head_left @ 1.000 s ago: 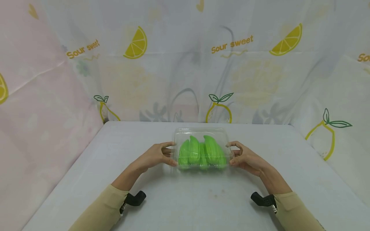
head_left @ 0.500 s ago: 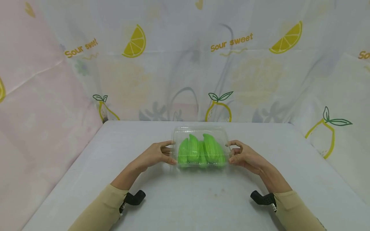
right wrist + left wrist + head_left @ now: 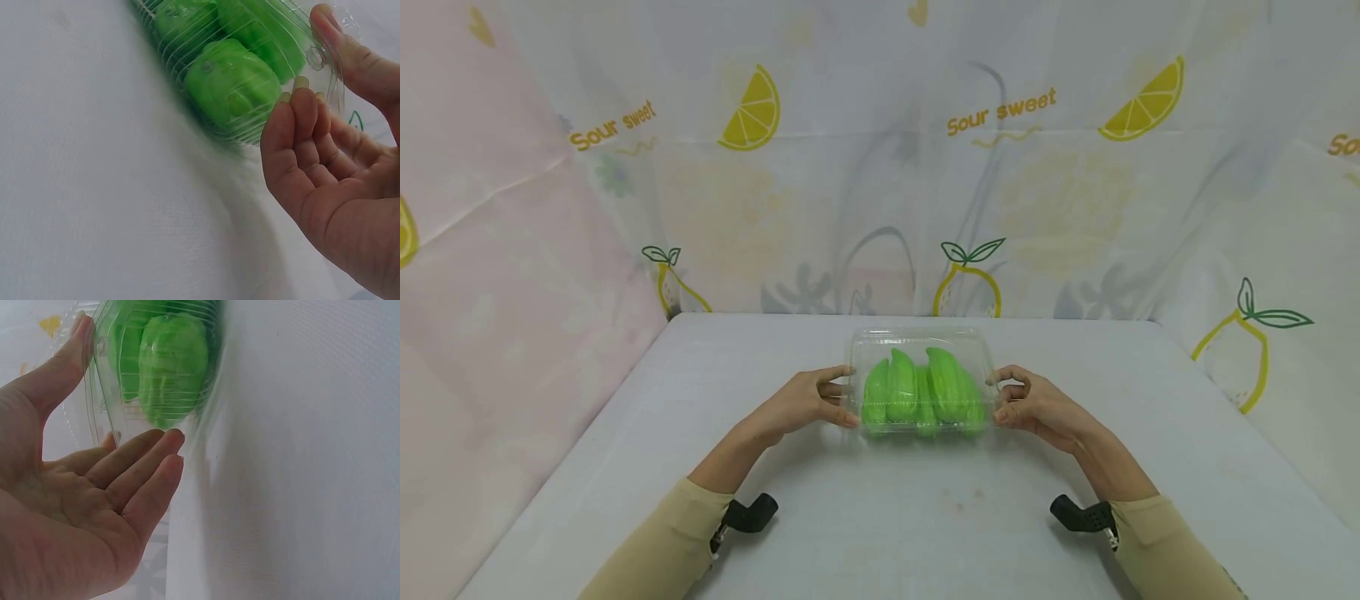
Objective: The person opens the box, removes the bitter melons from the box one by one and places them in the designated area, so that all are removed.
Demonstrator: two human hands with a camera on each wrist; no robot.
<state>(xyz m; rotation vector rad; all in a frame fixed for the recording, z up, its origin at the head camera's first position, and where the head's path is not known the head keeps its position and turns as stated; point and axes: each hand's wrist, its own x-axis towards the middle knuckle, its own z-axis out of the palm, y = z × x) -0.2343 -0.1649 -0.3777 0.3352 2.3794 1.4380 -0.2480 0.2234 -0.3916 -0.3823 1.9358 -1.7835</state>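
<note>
A clear plastic clamshell box (image 3: pixel 917 336) with its lid down sits toward the back middle of the table in the head view. Inside lie several green, ridged, pointed fruit-like pieces (image 3: pixel 950 387). My left hand (image 3: pixel 801 404) grips the box's left end. In the left wrist view the thumb (image 3: pixel 70 353) presses the rim while the lower fingers lie loosely beside the wall. At the opposite end, my right hand (image 3: pixel 1045 414) holds the rim; its thumb (image 3: pixel 362 65) is on the edge in the right wrist view, and several fingers curl beneath. The index fingertips are partly hidden.
A white-covered table (image 3: pixel 910 525) spreads around the box. Behind it hangs a pale curtain (image 3: pixel 880 192) with lemon prints. Black wrist-worn pieces, on the left (image 3: pixel 752 513) and on the right (image 3: pixel 1078 516), jut inward from the sleeves.
The whole head view shifts very slightly. Both hands stay at the ends of the box, and the box shows no clear movement on the table.
</note>
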